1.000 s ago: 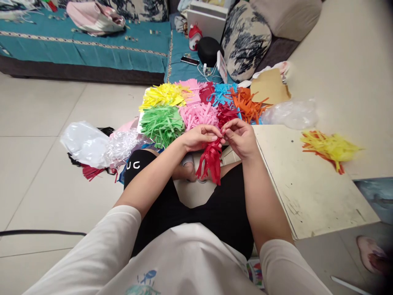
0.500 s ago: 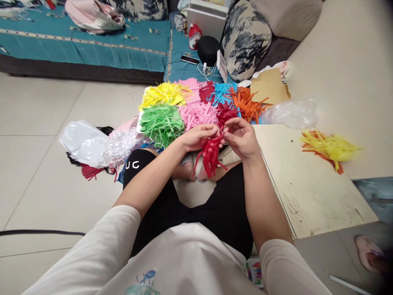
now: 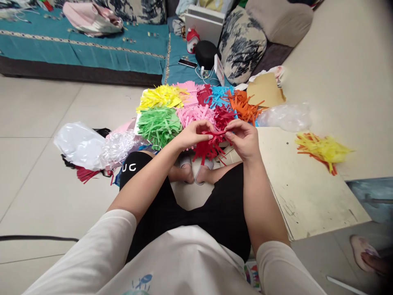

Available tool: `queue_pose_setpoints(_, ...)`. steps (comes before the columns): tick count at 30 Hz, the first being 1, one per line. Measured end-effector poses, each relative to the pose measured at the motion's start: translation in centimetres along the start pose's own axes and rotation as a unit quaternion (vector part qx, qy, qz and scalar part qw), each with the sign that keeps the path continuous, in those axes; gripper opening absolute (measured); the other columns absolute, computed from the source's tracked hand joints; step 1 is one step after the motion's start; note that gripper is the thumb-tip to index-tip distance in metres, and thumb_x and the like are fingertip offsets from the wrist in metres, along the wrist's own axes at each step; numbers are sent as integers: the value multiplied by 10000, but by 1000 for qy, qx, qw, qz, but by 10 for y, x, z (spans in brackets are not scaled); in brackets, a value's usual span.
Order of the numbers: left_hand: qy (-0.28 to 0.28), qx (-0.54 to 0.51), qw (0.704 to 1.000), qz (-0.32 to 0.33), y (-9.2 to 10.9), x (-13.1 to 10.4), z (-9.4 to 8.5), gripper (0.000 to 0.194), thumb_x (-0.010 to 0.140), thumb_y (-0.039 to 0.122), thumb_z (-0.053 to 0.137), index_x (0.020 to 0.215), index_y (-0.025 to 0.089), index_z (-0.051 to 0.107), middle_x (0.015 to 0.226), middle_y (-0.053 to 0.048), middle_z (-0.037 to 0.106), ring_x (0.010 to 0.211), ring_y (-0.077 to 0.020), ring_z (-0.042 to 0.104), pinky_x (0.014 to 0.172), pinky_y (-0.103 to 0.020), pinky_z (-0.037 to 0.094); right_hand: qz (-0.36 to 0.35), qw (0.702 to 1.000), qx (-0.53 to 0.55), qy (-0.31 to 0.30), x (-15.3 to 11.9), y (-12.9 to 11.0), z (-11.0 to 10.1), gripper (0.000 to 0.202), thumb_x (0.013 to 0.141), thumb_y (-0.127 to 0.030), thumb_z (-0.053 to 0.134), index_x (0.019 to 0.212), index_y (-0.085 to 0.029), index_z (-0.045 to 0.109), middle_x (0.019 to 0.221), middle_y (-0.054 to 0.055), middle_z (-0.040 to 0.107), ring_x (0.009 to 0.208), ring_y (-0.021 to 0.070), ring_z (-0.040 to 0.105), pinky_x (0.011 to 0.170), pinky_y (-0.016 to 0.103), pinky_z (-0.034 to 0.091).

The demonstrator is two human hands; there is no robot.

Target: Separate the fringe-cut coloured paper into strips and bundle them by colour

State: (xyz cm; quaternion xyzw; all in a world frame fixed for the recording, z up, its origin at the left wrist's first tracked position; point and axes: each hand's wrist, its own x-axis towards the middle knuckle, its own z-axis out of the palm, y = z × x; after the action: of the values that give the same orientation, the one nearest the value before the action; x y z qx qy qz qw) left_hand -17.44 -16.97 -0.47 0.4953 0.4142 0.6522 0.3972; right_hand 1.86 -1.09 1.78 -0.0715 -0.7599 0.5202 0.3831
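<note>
Hanging between the left grip point(image 3: 195, 134) and the right grip point(image 3: 245, 139), the red tassel point(image 3: 207, 150) is held in mid-air just short of a dark red pile point(image 3: 223, 116). By the right, a narrow end is pinched between thumb and fingertips; by the left, thumb and fingers are closed on the strips near the top. Very light, limp, papery handling is to be expected, hardly slippery but easily creased or torn; the gathered neck is best taken hold of, with the loose ends left free. Compared with a second ago, the fringe is bunched higher, and a red length is drawn out further between the fingertips. Farther out, a pink pile point(image 3: 196, 112) and a green pile point(image 3: 159, 127) are left unchanged, as is a yellow-and-orange bundle point(image 3: 324, 148) laid on the counter point(image 3: 307, 196).
</note>
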Motion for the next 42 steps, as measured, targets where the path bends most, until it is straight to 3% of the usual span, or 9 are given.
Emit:
queue_pose_setpoints(4, 8, 29, 1000, 9, -3, 0, 1, 509, 767, 511, 1096, 937, 173, 756, 937, -50, 785, 891, -195, 742, 891, -335, 592, -6, 1000, -1, -10, -1, -4, 2, 430, 820, -695, 1076, 919, -325, 881, 1007, 54, 794, 1030, 276, 764, 995, 468, 673)
queue_pose_setpoints(9, 21, 42, 999, -28, -2, -2, -1, 431, 834, 536, 1013, 919, 177, 791, 849, -18, 754, 771, -154, 674, 800, -308, 553, 31, 1000, -2, -4, -3, -10, 4, 454, 816, -734, 1064, 918, -327, 890, 1006, 63, 811, 1010, 291, 772, 981, 484, 682)
queue_pose_setpoints(14, 10, 26, 1000, -10, 1, -1, 4, 506, 819, 596, 1062, 958, 186, 801, 890, -24, 787, 787, -150, 699, 809, -295, 576, 60, 998, -16, 7, -3, -11, 6, 561, 741, -802, 1073, 908, -311, 859, 984, 62, 815, 987, 300, 782, 961, 494, 705)
queue_pose_setpoints(21, -2, 34, 999, -6, -4, 0, 7, 550, 833, 641, 1056, 984, 172, 815, 942, -71, 828, 859, -195, 764, 842, -325, 606, 62, 998, -10, 3, -2, -9, 6, 537, 747, -764, 1084, 930, -309, 865, 991, 57, 835, 968, 289, 793, 952, 484, 712)
queue_pose_setpoints(35, 0, 60, 998, -36, -1, -2, 16, 580, 881, 709, 998, 933, 163, 810, 824, -37, 779, 724, -156, 691, 719, -291, 568, 75, 996, -38, -19, -5, -12, 10, 497, 762, -716, 1080, 930, -303, 861, 976, 51, 833, 968, 295, 786, 941, 480, 690)
queue_pose_setpoints(39, 9, 76, 997, -15, -5, -2, 22, 599, 886, 724, 984, 1005, 156, 836, 891, -68, 833, 780, -185, 752, 764, -306, 597, 85, 996, -35, -11, -6, -9, 13, 495, 745, -693, 1086, 931, -296, 855, 978, 52, 842, 949, 290, 788, 903, 466, 694)
queue_pose_setpoints(42, 28, 118, 993, 0, -8, -3, 28, 499, 900, 632, 979, 1011, 165, 840, 919, -83, 860, 831, -215, 797, 820, -328, 623, 89, 996, -26, -11, -7, -8, 12, 491, 747, -684, 1089, 943, -296, 862, 1005, 54, 854, 948, 286, 797, 908, 466, 702)
